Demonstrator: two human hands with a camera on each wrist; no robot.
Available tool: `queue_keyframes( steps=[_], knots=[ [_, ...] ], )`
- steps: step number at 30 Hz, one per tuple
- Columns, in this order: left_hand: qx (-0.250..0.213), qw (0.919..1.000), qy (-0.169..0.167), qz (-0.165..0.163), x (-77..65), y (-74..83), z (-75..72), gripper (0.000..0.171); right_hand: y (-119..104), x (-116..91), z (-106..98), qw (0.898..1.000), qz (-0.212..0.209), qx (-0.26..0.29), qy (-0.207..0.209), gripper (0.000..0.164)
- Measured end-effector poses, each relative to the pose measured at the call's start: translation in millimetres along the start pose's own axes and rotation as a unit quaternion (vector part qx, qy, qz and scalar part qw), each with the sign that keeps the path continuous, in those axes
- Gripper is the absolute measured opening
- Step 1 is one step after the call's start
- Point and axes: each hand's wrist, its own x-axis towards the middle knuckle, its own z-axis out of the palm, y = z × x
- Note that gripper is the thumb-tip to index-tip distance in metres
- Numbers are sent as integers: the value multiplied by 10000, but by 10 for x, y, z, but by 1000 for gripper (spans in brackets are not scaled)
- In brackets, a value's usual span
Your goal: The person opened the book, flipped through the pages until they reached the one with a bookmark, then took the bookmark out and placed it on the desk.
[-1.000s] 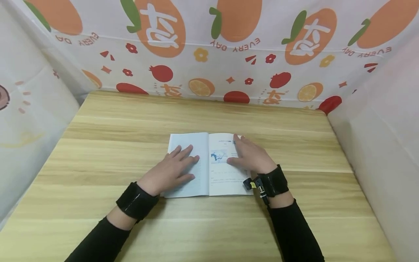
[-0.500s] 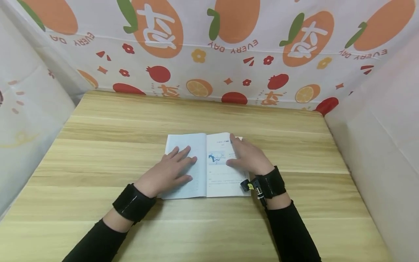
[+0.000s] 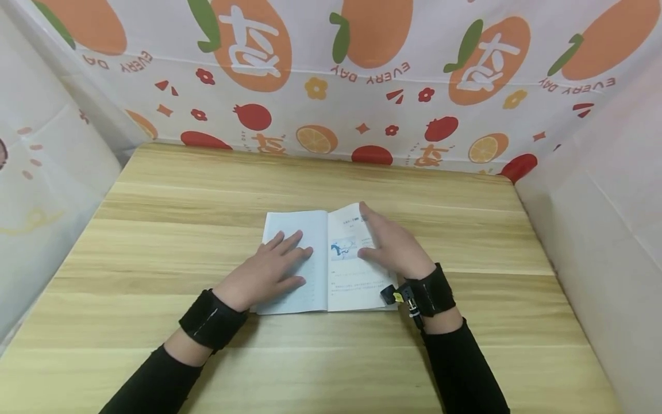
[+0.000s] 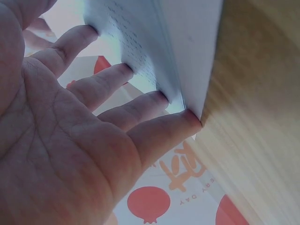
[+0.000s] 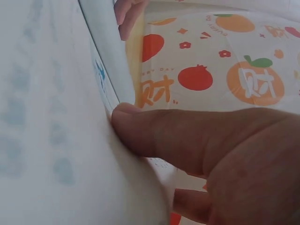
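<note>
An open book (image 3: pixel 314 296) lies on the wooden table, its left page bluish white and its right page (image 3: pixel 351 276) printed with text and a small blue picture. My left hand (image 3: pixel 258 276) rests on the left page with spread, nearly straight fingers; its fingertips touch the paper in the left wrist view. At the right page's outer edge, my right hand (image 3: pixel 398 247) pinches that page. Its thumb (image 5: pixel 159 129) lies on the printed face in the right wrist view, and another finger shows past the bent edge. The page's top outer corner is raised off the book.
The wooden table (image 3: pixel 207 190) extends around the book on all sides. A fruit-patterned cloth (image 3: pixel 320 98) hangs along its far edge, and pale cloths stand at the left and right. Black bands circle both wrists; the right one carries a small camera (image 3: pixel 395 294).
The right page's outer corner has risen with my right hand's fingers, bending the page up. My left hand stays on the left page. The whole head view has shifted slightly.
</note>
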Motion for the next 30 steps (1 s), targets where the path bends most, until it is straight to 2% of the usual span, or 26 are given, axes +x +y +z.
queue_keyframes(
  steps=[7,14,22,25,30],
  knots=[
    [26,10000,-52,-28,-3,2,-7,56,-38,-19,-46,9996,-105,79,232,96],
    [-20,10000,-13,34,1,12,13,56,-64,-55,-74,9995,-21,37,313,92],
    [9,10000,-60,29,19,19,16,57,-99,-85,-103,9962,156,472,713,81],
    [8,10000,-31,26,25,14,11,57,-113,-80,-115,9948,47,562,849,85],
    [-62,10000,-69,11,20,4,14,56,-149,-59,-126,9945,-266,619,804,97]
  ],
)
